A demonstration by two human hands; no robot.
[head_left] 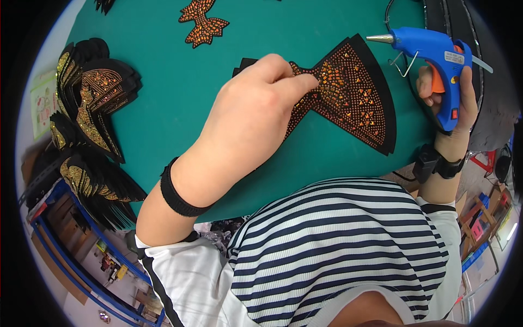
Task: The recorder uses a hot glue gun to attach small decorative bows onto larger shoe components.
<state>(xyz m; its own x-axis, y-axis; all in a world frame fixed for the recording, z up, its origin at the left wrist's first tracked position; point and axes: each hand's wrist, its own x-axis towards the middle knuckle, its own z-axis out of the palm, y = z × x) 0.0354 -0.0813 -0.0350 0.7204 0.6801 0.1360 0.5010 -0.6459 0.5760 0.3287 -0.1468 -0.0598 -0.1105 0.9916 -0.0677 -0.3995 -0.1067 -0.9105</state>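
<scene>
A black fabric bow [357, 98] with orange and gold studs lies on the green table. My left hand [256, 101] reaches over it, thumb and fingers pinched at its narrow middle, and hides much of the bow's left half. To the right, my right hand [460, 101] is wrapped round the handle of a blue hot glue gun [430, 44]. Its metal nozzle points left, just beyond the bow's upper right edge, and a clear glue stick [482, 65] protrudes from the back. A wire stand hangs under the nozzle. Fingers lie by the orange trigger.
A smaller studded bow-shaped piece [202, 24] lies at the far side of the green table [158, 125]. Stacks of black pieces with gold and copper decoration [101, 87] crowd the left edge. A dark cable [388, 16] runs near the glue gun. Blue-framed shelving [81, 267] stands lower left.
</scene>
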